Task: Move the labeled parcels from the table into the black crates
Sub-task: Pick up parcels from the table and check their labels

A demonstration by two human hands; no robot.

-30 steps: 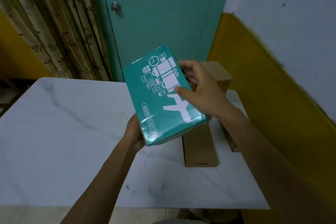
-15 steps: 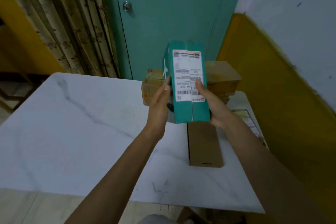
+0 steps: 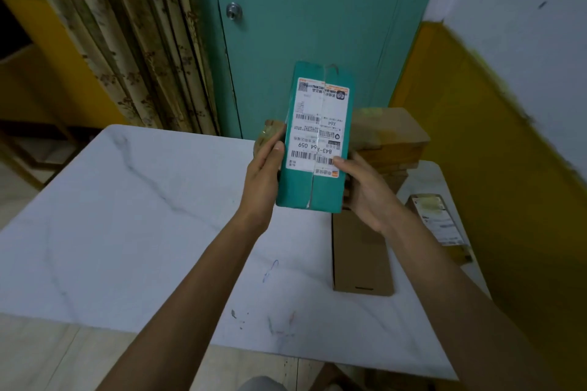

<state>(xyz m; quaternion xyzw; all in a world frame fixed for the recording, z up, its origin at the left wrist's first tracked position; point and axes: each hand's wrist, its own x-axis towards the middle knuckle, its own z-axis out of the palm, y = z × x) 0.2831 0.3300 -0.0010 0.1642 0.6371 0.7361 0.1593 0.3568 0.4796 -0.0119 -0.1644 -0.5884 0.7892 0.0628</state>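
Observation:
A teal parcel point(image 3: 313, 187) with a white shipping label facing me is held upright above the white marble table point(image 3: 127, 216). My left hand point(image 3: 263, 174) grips its left side, thumb on the front edge. My right hand point(image 3: 365, 190) grips its right side, thumb on the label's lower corner. Under the parcel a long flat brown carton point(image 3: 362, 263) lies on the table. No black crate is in view.
Stacked brown cardboard boxes point(image 3: 390, 136) sit at the table's far right, and a taped box point(image 3: 270, 133) peeks out behind my left hand. A small labeled parcel point(image 3: 438, 219) lies at the right edge. A teal door point(image 3: 311, 25) and curtain point(image 3: 127, 41) stand behind.
The parcel was turned from its printed face to its label side a second ago. Since half a second ago it has stayed upright in both hands, with only slight shifting.

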